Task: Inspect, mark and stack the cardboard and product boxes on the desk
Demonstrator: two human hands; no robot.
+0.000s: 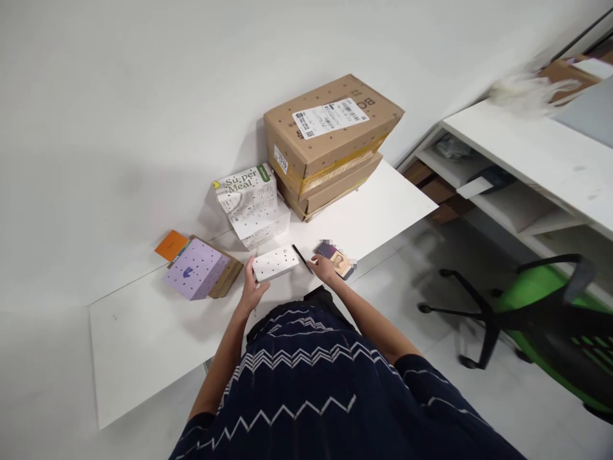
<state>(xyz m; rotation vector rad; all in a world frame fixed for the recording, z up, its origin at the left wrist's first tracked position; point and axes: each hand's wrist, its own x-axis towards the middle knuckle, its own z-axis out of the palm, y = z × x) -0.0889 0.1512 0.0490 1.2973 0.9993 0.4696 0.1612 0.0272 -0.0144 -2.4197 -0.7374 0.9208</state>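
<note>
A small white box with dark dots [275, 263] lies on the white table [143, 345]. My left hand [251, 287] has its fingers along the left end of this box, with the thumb pointing to the right. Just right of the box is a thin black pen-like stick [302, 259]. My right hand [323, 267] reaches to the lower end of the stick, its fingertips closed near it. Beside that hand lies a phone-like item with a picture on it [341, 260], partly covered by the hand.
Behind stand a white "Super Meal" box [249, 198] and stacked cardboard boxes [330, 137]. A lilac box [194, 268] and an orange card [171, 245] are at the left. A green chair [531, 294] and a white shelf desk [536, 153] stand right.
</note>
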